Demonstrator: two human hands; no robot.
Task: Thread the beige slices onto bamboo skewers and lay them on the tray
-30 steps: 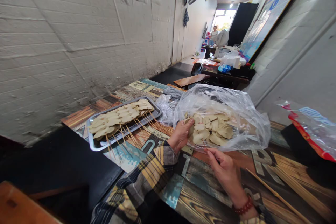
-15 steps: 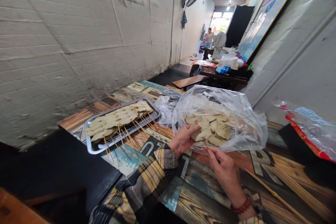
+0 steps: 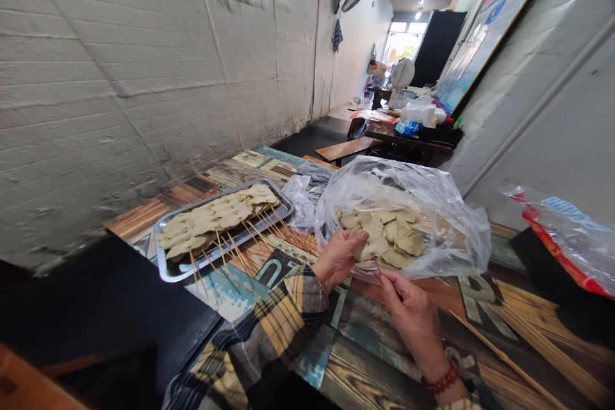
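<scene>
At the near edge of a clear plastic bag (image 3: 451, 224), my left hand (image 3: 340, 256) pinches a flat beige slice (image 3: 356, 245) between thumb and fingers. Many similar slices (image 3: 396, 237) lie in a pile inside the open bag. My right hand (image 3: 408, 307), a red bead bracelet at its wrist, is closed on a thin wooden skewer (image 3: 377, 263), whose visible tip points toward the left hand's slice. Most of that skewer is hidden by the fingers. To the left, a metal tray (image 3: 168, 272) holds rows of skewered slices (image 3: 216, 221), their sticks (image 3: 250, 234) poking out over the near rim.
Loose skewers (image 3: 548, 346) lie on the patterned table (image 3: 365, 339) at right. A red-trimmed plastic package (image 3: 567, 243) sits at the right edge. Behind the tray are a crumpled clear bag (image 3: 302, 202) and a grey cloth (image 3: 314, 172). A person (image 3: 377, 72) is far back.
My left hand has shifted slightly right and down with the slice. My right hand has barely moved. The person in the background has bent forward.
</scene>
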